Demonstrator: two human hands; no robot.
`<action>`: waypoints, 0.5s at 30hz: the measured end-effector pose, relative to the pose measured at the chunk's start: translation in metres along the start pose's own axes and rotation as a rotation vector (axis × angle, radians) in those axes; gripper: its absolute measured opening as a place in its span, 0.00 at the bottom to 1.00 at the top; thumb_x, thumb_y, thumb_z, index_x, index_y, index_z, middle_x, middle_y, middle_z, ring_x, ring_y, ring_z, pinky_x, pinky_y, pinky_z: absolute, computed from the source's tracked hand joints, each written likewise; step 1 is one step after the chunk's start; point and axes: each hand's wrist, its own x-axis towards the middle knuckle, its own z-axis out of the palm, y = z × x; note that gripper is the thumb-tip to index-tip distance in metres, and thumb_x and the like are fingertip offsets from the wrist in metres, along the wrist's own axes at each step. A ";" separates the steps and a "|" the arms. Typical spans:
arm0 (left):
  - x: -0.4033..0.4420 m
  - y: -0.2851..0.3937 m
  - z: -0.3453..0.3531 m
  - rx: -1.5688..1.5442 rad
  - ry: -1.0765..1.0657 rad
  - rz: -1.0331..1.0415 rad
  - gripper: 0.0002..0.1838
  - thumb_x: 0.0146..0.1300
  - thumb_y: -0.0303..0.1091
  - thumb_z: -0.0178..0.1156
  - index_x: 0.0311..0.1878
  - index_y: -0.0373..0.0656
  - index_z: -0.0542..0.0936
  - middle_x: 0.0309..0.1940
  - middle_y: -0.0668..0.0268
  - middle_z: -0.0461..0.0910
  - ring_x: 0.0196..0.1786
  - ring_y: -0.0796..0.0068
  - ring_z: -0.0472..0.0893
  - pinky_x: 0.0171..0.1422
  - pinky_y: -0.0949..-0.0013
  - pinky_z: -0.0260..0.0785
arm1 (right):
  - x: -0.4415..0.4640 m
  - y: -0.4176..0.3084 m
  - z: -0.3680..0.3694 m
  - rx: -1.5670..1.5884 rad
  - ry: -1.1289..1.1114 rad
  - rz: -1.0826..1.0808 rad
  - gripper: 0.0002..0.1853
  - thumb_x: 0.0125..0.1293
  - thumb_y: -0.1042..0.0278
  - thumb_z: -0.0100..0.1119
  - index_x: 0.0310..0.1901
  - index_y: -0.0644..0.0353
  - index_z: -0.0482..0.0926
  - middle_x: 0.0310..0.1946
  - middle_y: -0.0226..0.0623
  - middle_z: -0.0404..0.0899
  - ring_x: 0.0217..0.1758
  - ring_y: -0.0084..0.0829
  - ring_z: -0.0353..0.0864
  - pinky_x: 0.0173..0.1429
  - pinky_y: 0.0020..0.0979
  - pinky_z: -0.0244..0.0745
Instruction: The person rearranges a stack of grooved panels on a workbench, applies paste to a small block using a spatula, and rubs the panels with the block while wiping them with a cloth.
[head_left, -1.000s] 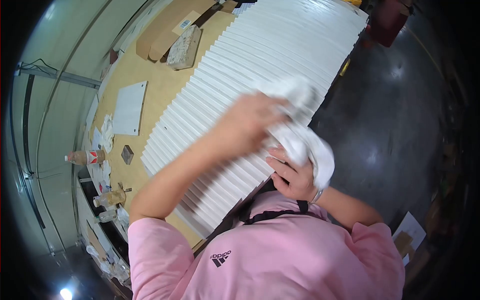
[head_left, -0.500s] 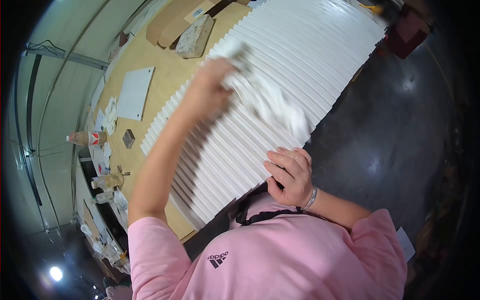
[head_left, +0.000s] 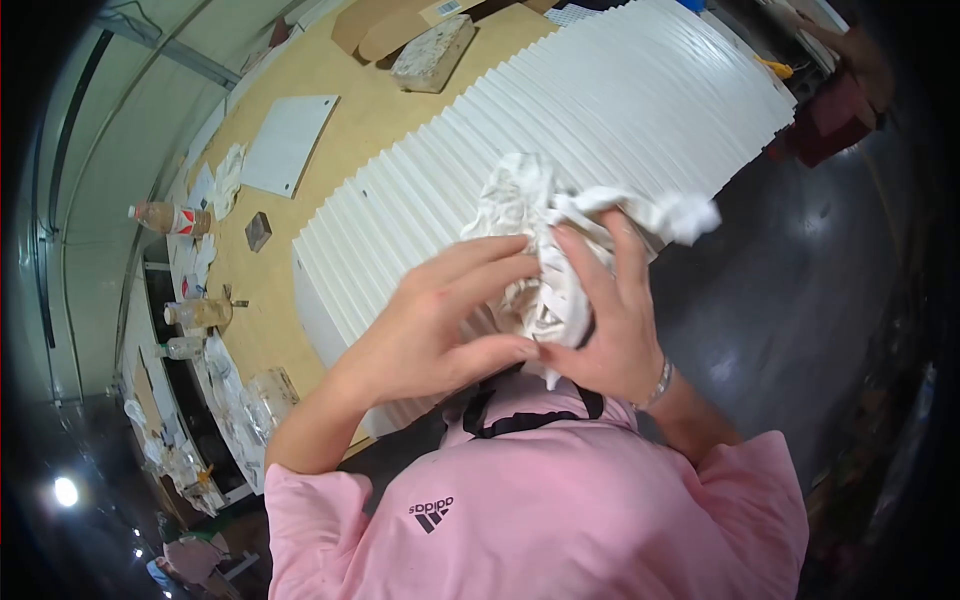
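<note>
A crumpled white cloth (head_left: 545,300) is bunched between my two hands, in front of my chest. My left hand (head_left: 440,320) presses into its left side with curled fingers, the thumb reaching toward the other thumb. Gripping the right side is my right hand (head_left: 615,325), which has a bracelet at the wrist. A loose end of the cloth sticks out to the right and is blurred. Beneath and beyond the hands, many overlapping white panels (head_left: 420,180) lie in a stepped row along the table.
On the wooden table (head_left: 350,130) are a rough block (head_left: 435,55), a cardboard box (head_left: 385,30), a white plate (head_left: 290,145) and a small dark block (head_left: 258,232). Bottles (head_left: 170,217) stand at the left edge. Dark floor (head_left: 740,290) lies to the right.
My left hand has come back from over the panels toward my chest with the cloth. My right hand has left the panel edge and taken hold of the cloth too.
</note>
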 end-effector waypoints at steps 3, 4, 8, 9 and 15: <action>-0.062 -0.005 -0.018 -0.036 0.168 -0.216 0.22 0.60 0.32 0.68 0.56 0.34 0.82 0.53 0.53 0.84 0.57 0.62 0.82 0.63 0.61 0.72 | 0.009 -0.006 0.016 -0.196 -0.134 -0.038 0.37 0.47 0.55 0.75 0.60 0.57 0.77 0.64 0.57 0.64 0.68 0.61 0.63 0.70 0.56 0.62; -0.089 -0.006 -0.027 -0.112 0.234 -0.305 0.19 0.60 0.28 0.66 0.54 0.33 0.83 0.51 0.55 0.85 0.55 0.64 0.83 0.62 0.61 0.73 | 0.010 -0.008 0.020 -0.224 -0.133 -0.052 0.33 0.47 0.58 0.75 0.57 0.58 0.78 0.62 0.55 0.67 0.67 0.60 0.65 0.69 0.55 0.63; -0.211 -0.015 -0.063 -0.128 0.689 -0.601 0.11 0.67 0.23 0.58 0.50 0.32 0.83 0.46 0.59 0.85 0.47 0.69 0.85 0.57 0.66 0.76 | 0.021 -0.003 0.024 -0.201 -0.122 -0.009 0.22 0.46 0.71 0.69 0.47 0.65 0.78 0.49 0.49 0.78 0.55 0.53 0.77 0.59 0.45 0.73; -0.246 -0.021 -0.074 -0.067 0.824 -0.636 0.10 0.70 0.23 0.57 0.50 0.32 0.83 0.45 0.60 0.85 0.45 0.70 0.85 0.56 0.68 0.77 | 0.022 0.000 0.021 -0.240 -0.040 0.016 0.22 0.47 0.73 0.66 0.46 0.66 0.78 0.45 0.49 0.78 0.50 0.51 0.79 0.56 0.43 0.75; -0.486 -0.047 -0.106 0.042 1.671 -0.784 0.09 0.70 0.28 0.63 0.49 0.32 0.82 0.36 0.62 0.85 0.35 0.78 0.82 0.45 0.75 0.77 | 0.038 0.020 0.026 -0.449 -0.187 0.013 0.26 0.58 0.72 0.62 0.60 0.63 0.76 0.57 0.46 0.78 0.63 0.48 0.75 0.69 0.42 0.66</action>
